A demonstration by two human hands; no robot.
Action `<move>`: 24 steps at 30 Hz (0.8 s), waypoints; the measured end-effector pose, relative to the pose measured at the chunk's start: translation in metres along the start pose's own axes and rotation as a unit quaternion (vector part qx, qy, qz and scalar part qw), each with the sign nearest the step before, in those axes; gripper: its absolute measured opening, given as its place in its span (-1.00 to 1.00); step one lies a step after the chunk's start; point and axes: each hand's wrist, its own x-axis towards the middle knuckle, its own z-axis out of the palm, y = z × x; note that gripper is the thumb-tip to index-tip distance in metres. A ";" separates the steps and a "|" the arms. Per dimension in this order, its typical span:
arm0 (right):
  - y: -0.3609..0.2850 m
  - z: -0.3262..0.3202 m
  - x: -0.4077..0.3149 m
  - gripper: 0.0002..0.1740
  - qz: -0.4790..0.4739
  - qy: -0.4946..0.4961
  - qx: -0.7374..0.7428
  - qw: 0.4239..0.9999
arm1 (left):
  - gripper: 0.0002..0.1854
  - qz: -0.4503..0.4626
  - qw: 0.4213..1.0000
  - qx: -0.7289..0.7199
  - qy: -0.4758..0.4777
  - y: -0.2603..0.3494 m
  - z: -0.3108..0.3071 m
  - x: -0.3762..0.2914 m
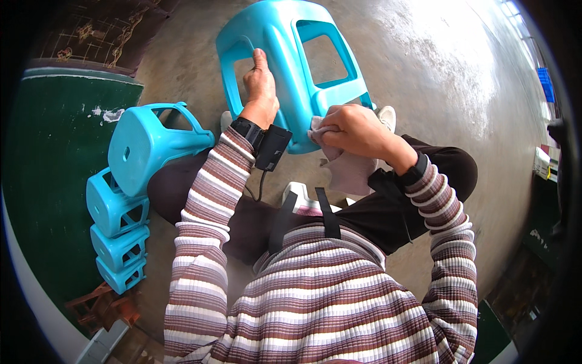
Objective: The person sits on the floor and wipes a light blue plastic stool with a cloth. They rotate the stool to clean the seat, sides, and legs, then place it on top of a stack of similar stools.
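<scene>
A turquoise plastic stool [284, 77] lies tipped in front of me, its legs and side openings towards the top of the view. My left hand [261, 93] grips it by the edge of the left opening, thumb pointing up along the outer side. In my right hand [357, 129] is a pale pinkish cloth [348, 170], bunched under the fingers against the stool's lower right edge; the rest of it hangs down. The fingertips of my left hand are hidden behind the plastic.
Several more turquoise stools [132, 150] stand in a row at the left beside a dark green wall [59, 136]. Reddish-brown wooden furniture [107, 305] is at the lower left. A blue crate [544, 84] shows at the far right, beyond the concrete floor [454, 113].
</scene>
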 end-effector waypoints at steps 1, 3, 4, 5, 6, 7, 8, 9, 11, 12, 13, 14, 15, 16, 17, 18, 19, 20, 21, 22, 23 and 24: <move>-0.002 -0.003 -0.001 -0.78 0.006 -0.001 0.041 0.999 | -0.21 0.000 1.000 0.000 -0.012 0.000 -0.001 -0.003; -0.006 -0.004 0.003 -0.76 -0.074 0.117 -0.010 0.990 | -0.19 -0.046 0.999 -0.003 -0.009 -0.002 0.003 -0.010; -0.009 -0.003 0.008 -0.76 -0.089 0.160 -0.061 0.981 | -0.18 -0.033 0.999 -0.023 -0.028 -0.003 0.006 -0.012; -0.011 -0.001 0.013 -0.77 -0.121 0.217 -0.108 0.963 | -0.18 -0.027 0.998 -0.045 -0.031 -0.006 0.009 -0.016; -0.014 0.002 0.020 -0.78 -0.107 0.207 -0.155 0.960 | -0.18 -0.030 0.997 -0.065 -0.034 -0.009 0.012 -0.019; -0.017 0.007 0.024 -0.80 -0.096 0.183 -0.213 0.955 | -0.18 -0.022 0.995 -0.093 -0.040 -0.012 0.015 -0.022; -0.020 0.013 0.028 -0.81 -0.098 0.171 -0.270 0.943 | -0.34 -0.015 0.993 -0.114 0.013 -0.014 0.019 -0.021; -0.023 0.019 0.030 -0.81 -0.093 0.145 -0.321 0.931 | -0.33 -0.014 0.993 -0.112 0.023 -0.016 0.020 -0.022; -0.026 0.029 0.027 -0.85 -0.095 0.132 -0.351 0.922 | -0.33 -0.011 0.992 -0.114 0.050 -0.020 0.020 -0.021; -0.026 0.032 0.019 -0.85 -0.095 0.109 -0.375 0.916 | -0.33 -0.011 0.989 -0.136 0.051 -0.021 0.020 -0.019; -0.026 0.035 0.012 -0.85 -0.095 0.087 -0.400 0.907 | -0.32 -0.008 0.988 -0.140 0.060 -0.022 0.019 -0.018; -0.026 0.038 0.006 -0.84 -0.100 0.092 -0.391 0.910 | -0.32 -0.014 0.987 -0.147 0.070 -0.021 0.018 -0.016; -0.025 0.040 0.001 -0.86 -0.078 0.058 -0.385 0.918 | -0.31 -0.020 0.985 -0.154 0.079 -0.021 0.018 -0.015; -0.024 0.041 -0.003 -0.88 -0.078 0.051 -0.373 0.923 | -0.28 -0.027 0.983 -0.158 0.084 -0.021 0.017 -0.015; -0.023 0.041 -0.007 -0.90 -0.071 0.038 -0.358 0.930 | -0.26 -0.032 0.983 -0.153 0.098 -0.021 0.016 -0.014; -0.023 0.040 -0.008 -0.89 -0.064 0.019 -0.376 0.924 | -0.25 -0.028 0.981 -0.154 0.111 -0.021 0.015 -0.014; -0.022 0.038 -0.009 -0.88 -0.084 0.042 -0.380 0.920 | -0.23 -0.023 0.980 -0.154 0.124 -0.020 0.015 -0.015; -0.022 0.036 -0.009 -0.88 -0.089 0.046 -0.379 0.920 | -0.22 -0.024 0.981 -0.146 0.124 -0.020 0.014 -0.016; -0.022 0.033 -0.010 -0.88 -0.081 0.026 -0.383 0.920 | -0.22 -0.025 0.982 -0.138 0.125 -0.021 0.013 -0.017; -0.022 0.030 -0.009 -0.88 -0.088 0.011 -0.404 0.910 | -0.21 -0.022 0.983 -0.133 0.123 -0.022 0.012 -0.018; -0.021 0.028 -0.009 -0.88 -0.100 -0.012 -0.404 0.909 | -0.21 -0.014 0.985 -0.124 0.119 -0.023 0.012 -0.020; -0.020 0.025 -0.009 -0.88 -0.102 -0.056 -0.400 0.909 | -0.21 -0.003 0.987 -0.119 0.111 -0.025 0.011 -0.022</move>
